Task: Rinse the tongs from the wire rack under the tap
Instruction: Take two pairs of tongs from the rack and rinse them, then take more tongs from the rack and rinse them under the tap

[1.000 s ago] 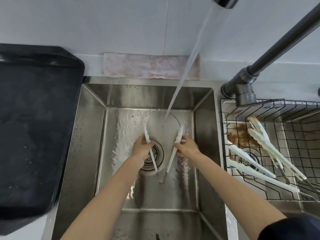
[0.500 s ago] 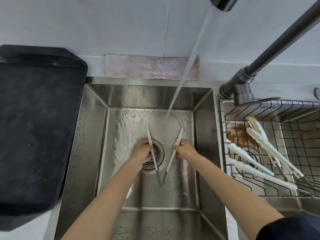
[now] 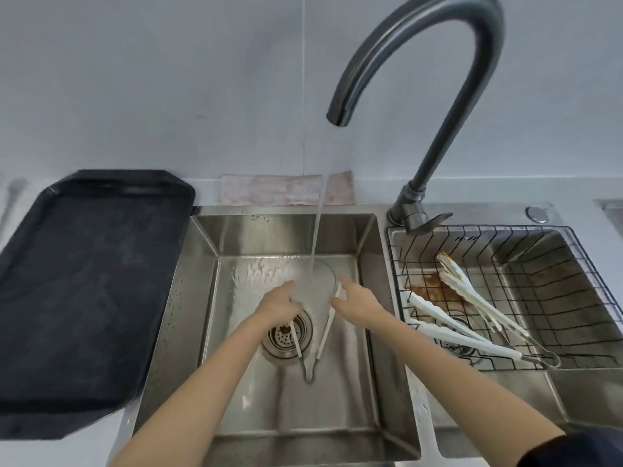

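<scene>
The view has tilted up since half a second ago, so the whole tap [image 3: 438, 106] now shows; both hands stay low in the sink [image 3: 367, 298]. The left hand [image 3: 278, 306] grips one arm of the tongs [image 3: 323, 342], the right hand [image 3: 357, 303] the other, spread apart over the drain [image 3: 286, 335], hinge toward the person, under the running water [image 3: 317, 230]. Right, a wire rack [image 3: 539, 298] in the second basin holds more tongs [image 3: 472, 294]. Left, a black tray [image 3: 84, 281] lies on the counter. Behind, a cloth [image 3: 286, 190] leans against the grey wall [image 3: 168, 79]. No writing is legible.
</scene>
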`<action>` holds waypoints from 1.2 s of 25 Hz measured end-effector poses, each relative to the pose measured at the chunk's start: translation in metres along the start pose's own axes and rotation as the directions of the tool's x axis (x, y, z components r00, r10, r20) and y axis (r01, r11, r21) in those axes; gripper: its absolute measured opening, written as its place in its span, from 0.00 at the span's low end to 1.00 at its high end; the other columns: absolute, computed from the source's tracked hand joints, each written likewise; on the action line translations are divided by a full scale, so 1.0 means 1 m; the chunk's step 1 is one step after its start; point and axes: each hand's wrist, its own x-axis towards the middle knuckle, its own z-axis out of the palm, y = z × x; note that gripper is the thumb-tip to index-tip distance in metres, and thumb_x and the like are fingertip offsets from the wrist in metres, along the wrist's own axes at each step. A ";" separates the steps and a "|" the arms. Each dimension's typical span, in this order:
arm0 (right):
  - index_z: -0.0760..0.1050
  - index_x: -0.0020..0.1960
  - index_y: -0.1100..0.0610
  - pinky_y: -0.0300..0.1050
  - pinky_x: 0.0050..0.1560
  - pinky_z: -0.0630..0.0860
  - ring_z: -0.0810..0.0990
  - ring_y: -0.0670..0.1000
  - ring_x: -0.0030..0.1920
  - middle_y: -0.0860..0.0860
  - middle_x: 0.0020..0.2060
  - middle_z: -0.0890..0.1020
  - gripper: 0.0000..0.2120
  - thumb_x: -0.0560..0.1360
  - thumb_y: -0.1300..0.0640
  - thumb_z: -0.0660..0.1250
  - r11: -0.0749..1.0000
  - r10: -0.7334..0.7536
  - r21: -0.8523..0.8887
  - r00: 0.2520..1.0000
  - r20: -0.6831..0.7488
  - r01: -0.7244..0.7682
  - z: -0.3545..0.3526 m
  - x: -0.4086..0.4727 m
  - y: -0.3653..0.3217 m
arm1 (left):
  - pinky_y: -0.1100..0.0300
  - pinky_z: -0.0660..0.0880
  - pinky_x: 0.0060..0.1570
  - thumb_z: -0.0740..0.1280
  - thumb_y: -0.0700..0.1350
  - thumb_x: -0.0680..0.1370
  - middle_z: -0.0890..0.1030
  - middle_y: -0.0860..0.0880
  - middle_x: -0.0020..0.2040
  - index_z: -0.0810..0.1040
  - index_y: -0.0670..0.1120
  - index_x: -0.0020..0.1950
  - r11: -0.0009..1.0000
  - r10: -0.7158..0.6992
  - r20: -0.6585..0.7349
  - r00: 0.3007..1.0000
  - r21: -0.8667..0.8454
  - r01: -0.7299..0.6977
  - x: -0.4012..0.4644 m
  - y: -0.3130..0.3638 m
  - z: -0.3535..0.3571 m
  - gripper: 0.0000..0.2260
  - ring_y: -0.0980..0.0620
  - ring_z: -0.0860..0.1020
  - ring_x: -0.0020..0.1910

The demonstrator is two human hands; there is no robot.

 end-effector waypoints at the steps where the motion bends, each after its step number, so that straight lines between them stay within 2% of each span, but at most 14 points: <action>1: 0.54 0.75 0.58 0.49 0.59 0.72 0.73 0.60 0.63 0.61 0.67 0.72 0.28 0.78 0.56 0.57 0.999 -0.028 -0.033 0.999 -0.024 0.027 -0.007 -0.008 -0.001 | 0.61 0.62 0.64 0.60 0.43 0.77 0.65 0.44 0.73 0.60 0.43 0.73 0.997 0.034 -0.003 0.999 0.069 -0.034 -0.007 0.007 -0.004 0.24 0.46 0.64 0.71; 3: 0.56 0.74 0.57 0.51 0.62 0.70 0.71 0.61 0.65 0.61 0.67 0.71 0.26 0.78 0.57 0.58 0.993 -0.080 -0.088 0.995 -0.056 0.074 -0.021 -0.023 -0.001 | 0.56 0.60 0.69 0.60 0.45 0.77 0.61 0.44 0.75 0.56 0.44 0.74 0.981 0.081 -0.002 0.997 0.179 -0.079 -0.019 0.023 -0.010 0.26 0.45 0.61 0.73; 6: 0.57 0.74 0.59 0.54 0.63 0.71 0.72 0.62 0.64 0.62 0.67 0.71 0.26 0.77 0.57 0.58 0.982 -0.131 -0.146 0.987 -0.094 0.116 -0.042 -0.042 0.007 | 0.57 0.63 0.66 0.59 0.44 0.77 0.65 0.43 0.73 0.57 0.44 0.74 0.940 0.180 0.003 0.984 0.293 -0.174 -0.035 0.045 -0.012 0.25 0.45 0.64 0.71; 8: 0.56 0.74 0.59 0.54 0.66 0.70 0.70 0.60 0.67 0.61 0.69 0.69 0.27 0.77 0.56 0.58 0.979 -0.144 -0.164 0.982 -0.123 0.123 -0.056 -0.053 0.016 | 0.57 0.63 0.66 0.59 0.44 0.77 0.64 0.42 0.73 0.57 0.43 0.73 0.913 0.236 0.008 0.972 0.340 -0.225 -0.042 0.060 -0.009 0.26 0.45 0.64 0.71; 10: 0.56 0.74 0.59 0.53 0.67 0.69 0.68 0.60 0.69 0.60 0.70 0.68 0.27 0.77 0.57 0.58 0.982 -0.136 -0.153 0.978 -0.157 0.112 -0.070 -0.063 0.028 | 0.57 0.63 0.67 0.59 0.45 0.78 0.63 0.42 0.74 0.55 0.42 0.74 0.884 0.274 0.014 0.962 0.391 -0.257 -0.046 0.076 -0.003 0.26 0.45 0.63 0.72; 15: 0.60 0.73 0.58 0.52 0.68 0.66 0.69 0.59 0.68 0.59 0.68 0.70 0.25 0.77 0.55 0.58 0.985 -0.088 -0.168 0.966 -0.242 0.048 -0.095 -0.077 0.065 | 0.53 0.64 0.68 0.58 0.47 0.78 0.62 0.41 0.74 0.53 0.44 0.75 0.824 0.352 0.044 0.935 0.459 -0.332 -0.049 0.120 0.026 0.27 0.43 0.63 0.72; 19: 0.57 0.74 0.58 0.51 0.70 0.64 0.63 0.58 0.72 0.59 0.73 0.63 0.27 0.76 0.56 0.58 0.984 -0.057 -0.178 0.965 -0.258 0.011 -0.113 -0.083 0.100 | 0.51 0.66 0.67 0.59 0.47 0.78 0.65 0.40 0.72 0.54 0.44 0.75 0.787 0.408 0.072 0.910 0.477 -0.390 -0.049 0.153 0.055 0.27 0.43 0.66 0.70; 24: 0.62 0.72 0.57 0.50 0.54 0.73 0.75 0.60 0.60 0.60 0.64 0.74 0.25 0.76 0.57 0.59 0.989 -0.023 -0.145 0.960 -0.278 -0.018 -0.131 -0.082 0.142 | 0.50 0.67 0.65 0.61 0.49 0.77 0.67 0.42 0.70 0.56 0.45 0.74 0.758 0.407 0.120 0.906 0.508 -0.408 -0.043 0.179 0.090 0.27 0.43 0.67 0.68; 27: 0.64 0.70 0.58 0.54 0.56 0.76 0.76 0.59 0.58 0.59 0.62 0.75 0.24 0.75 0.57 0.60 0.990 0.017 -0.129 0.965 -0.262 -0.052 -0.139 -0.079 0.165 | 0.51 0.69 0.63 0.61 0.49 0.77 0.68 0.43 0.69 0.58 0.47 0.74 0.745 0.400 0.155 0.903 0.520 -0.419 -0.037 0.188 0.112 0.27 0.44 0.69 0.66; 30: 0.65 0.70 0.58 0.54 0.61 0.74 0.74 0.58 0.62 0.58 0.65 0.74 0.23 0.75 0.57 0.60 0.991 0.058 -0.098 0.965 -0.256 -0.086 -0.142 -0.074 0.184 | 0.50 0.70 0.62 0.62 0.49 0.76 0.70 0.44 0.67 0.60 0.47 0.73 0.732 0.393 0.185 0.901 0.530 -0.429 -0.031 0.194 0.129 0.26 0.44 0.70 0.65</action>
